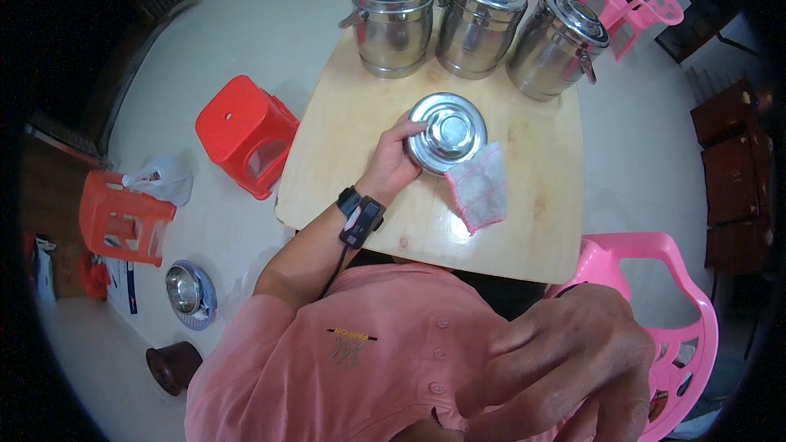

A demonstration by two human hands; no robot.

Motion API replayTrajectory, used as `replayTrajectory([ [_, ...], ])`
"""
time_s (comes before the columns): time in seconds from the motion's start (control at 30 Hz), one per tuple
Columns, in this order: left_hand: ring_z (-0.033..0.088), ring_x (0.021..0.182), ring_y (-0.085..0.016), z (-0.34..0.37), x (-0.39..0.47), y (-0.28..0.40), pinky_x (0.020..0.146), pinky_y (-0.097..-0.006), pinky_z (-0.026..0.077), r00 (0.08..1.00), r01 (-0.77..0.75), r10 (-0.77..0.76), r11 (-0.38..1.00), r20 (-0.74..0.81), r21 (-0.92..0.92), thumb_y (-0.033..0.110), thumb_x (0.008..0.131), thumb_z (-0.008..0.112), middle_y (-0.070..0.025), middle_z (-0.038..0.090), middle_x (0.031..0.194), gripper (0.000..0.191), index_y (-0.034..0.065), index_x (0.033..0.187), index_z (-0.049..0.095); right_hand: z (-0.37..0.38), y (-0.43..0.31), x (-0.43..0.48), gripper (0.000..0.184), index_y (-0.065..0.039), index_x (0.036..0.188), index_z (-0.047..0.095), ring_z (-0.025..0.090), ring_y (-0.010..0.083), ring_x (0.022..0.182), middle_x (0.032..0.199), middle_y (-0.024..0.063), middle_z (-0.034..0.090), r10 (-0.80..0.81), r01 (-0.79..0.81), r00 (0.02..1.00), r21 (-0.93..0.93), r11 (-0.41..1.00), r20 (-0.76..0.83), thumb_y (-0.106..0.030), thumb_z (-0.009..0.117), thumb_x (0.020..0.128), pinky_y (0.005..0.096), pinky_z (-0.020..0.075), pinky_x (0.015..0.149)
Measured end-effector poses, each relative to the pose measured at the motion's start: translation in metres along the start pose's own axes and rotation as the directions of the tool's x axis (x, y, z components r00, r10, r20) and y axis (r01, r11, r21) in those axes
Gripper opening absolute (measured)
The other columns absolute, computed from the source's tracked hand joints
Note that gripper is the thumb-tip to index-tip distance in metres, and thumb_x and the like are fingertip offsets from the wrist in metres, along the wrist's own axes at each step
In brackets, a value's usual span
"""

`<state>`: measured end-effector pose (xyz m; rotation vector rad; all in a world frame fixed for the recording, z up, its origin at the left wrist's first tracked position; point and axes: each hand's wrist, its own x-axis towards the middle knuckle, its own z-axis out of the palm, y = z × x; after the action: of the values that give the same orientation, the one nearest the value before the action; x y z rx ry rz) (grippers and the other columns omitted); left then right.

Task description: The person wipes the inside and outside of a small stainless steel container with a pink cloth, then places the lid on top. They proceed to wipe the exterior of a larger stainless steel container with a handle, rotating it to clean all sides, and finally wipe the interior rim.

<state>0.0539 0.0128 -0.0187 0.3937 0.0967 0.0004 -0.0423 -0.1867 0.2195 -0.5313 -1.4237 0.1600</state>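
My left hand grips a round stainless-steel lid by its left edge, thumb on top, above the wooden tabletop. A white cloth with pink stitched edging overlaps the lid's lower right rim and reaches towards me over the table. My right hand is raised close to the camera, in front of my chest, with bent fingers somewhat apart. Nothing shows in it; the picture's lower edge cuts off part of its fingers. At the far side stands a stainless-steel pot without a lid.
Two lidded steel pots stand beside the lidless one. A red plastic stool is left of the table, and a pink plastic chair is at right. An orange stool with a plastic bag and a metal bowl are farther left.
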Motion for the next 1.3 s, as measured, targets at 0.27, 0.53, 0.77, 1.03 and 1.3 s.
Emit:
replayTrajectory([
  [0.27, 0.063, 0.122, -0.023, 0.005, -0.001, 0.0, 0.109, -0.041, 0.05, 1.0, -0.001, 0.002, 1.0, -0.03, 0.01, 0.004, 0.095, 0.058, -0.0119, 0.063, 0.132, 0.045, 0.0018, 0.139, 0.051, -0.003, 0.01, -0.009, 0.024, -0.019, 0.114, 0.076, 0.065, 0.0286, 0.069, 0.092, 0.0185, 0.067, -0.042, 0.04, 0.999, 0.098, 0.994, 0.011, -0.034, 0.072, 0.097, 0.0326, 0.0384, 0.056],
  [0.53, 0.062, 0.124, -0.025, 0.001, 0.001, -0.001, 0.11, -0.043, 0.049, 1.0, -0.005, 0.006, 1.0, -0.014, 0.028, 0.008, 0.095, 0.06, -0.0139, 0.063, 0.135, 0.048, 0.0013, 0.142, 0.05, -0.003, 0.007, -0.014, 0.036, -0.02, 0.127, 0.072, 0.069, 0.0304, 0.072, 0.104, 0.0272, 0.07, 0.022, -0.025, 0.999, 0.083, 0.996, 0.035, -0.042, 0.068, 0.099, 0.0356, 0.0425, 0.057],
  [0.77, 0.063, 0.123, -0.026, -0.001, 0.001, -0.002, 0.111, -0.0433, 0.049, 0.999, -0.006, 0.007, 1.0, -0.039, 0.022, 0.01, 0.096, 0.06, -0.0144, 0.064, 0.134, 0.048, 0.0009, 0.142, 0.051, -0.061, -0.014, -0.036, 0.019, 0.001, 0.093, 0.07, 0.071, 0.03, 0.081, 0.093, 0.0118, 0.071, 0.815, -0.785, 0.565, -0.388, 0.482, -0.13, -0.018, 0.068, 0.094, 0.0373, 0.0557, 0.069],
  [1.03, 0.065, 0.116, -0.021, 0.002, -0.001, -0.003, 0.106, -0.0389, 0.052, 0.999, -0.023, 0.024, 0.999, -0.032, 0.034, 0.007, 0.096, 0.059, -0.0104, 0.065, 0.127, 0.038, 0.0023, 0.134, 0.055, -0.097, 0.091, -0.169, 0.02, -0.006, 0.098, 0.069, 0.069, 0.032, 0.074, 0.094, 0.0158, 0.07, 0.564, -0.422, 0.588, -0.815, -0.398, -0.58, -0.014, 0.078, 0.082, 0.0406, 0.0546, 0.063],
  [1.3, 0.061, 0.124, -0.023, 0.001, -0.001, -0.004, 0.112, -0.0417, 0.047, 0.999, -0.028, 0.029, 0.999, -0.041, 0.042, 0.013, 0.099, 0.06, -0.0108, 0.063, 0.136, 0.043, 0.0031, 0.14, 0.053, -0.122, 0.084, -0.163, 0.005, -0.001, 0.096, 0.069, 0.064, 0.0109, 0.077, 0.088, 0.0029, 0.069, 0.403, -0.891, 0.385, -0.221, 0.397, -0.83, -0.002, 0.071, 0.091, 0.0264, 0.0503, 0.065],
])
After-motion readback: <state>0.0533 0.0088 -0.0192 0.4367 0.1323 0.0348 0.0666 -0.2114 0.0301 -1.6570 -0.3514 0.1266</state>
